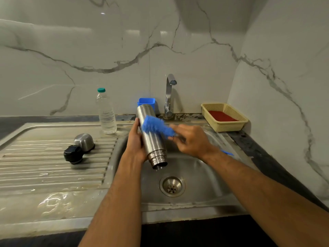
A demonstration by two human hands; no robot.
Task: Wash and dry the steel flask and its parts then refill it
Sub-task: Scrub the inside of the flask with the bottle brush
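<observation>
- The cylindrical brushed-steel flask body (151,138) is held over the stainless-steel sink basin (199,179), tilted, with its open threaded mouth pointing down toward the round drain (172,186) and its base up near the tap.
- The left hand (136,141) is wrapped around the flask from its left side; the fingers are curled behind the body and mostly hidden, with the thumb laid along the near edge.
- A blue fluffy-headed bottle brush (156,127) is pressed against the flask's outer wall, across its upper half.
- The right hand (192,139) is closed on the brush; the fingers are blurred by motion, and the blue handle tip is seen sticking out past the wrist.
- A steel dome-shaped cup lid (84,142) is seen on the ribbed steel draining board (44,166), left of the basin.
- A black plastic stopper (73,154) is set just in front of the cup lid, touching or nearly touching it.
- A clear plastic water bottle with a teal cap (106,113) stands upright at the back edge of the draining board.
- A blue plastic container (147,102) is partly hidden behind the flask base, beside the chrome tap (169,95).
- A cream woven plastic basket (224,117) holding something red is noted on the dark tabletop (252,145), right of the tap.
- Water is seen pooled on the near edge of the draining board.
</observation>
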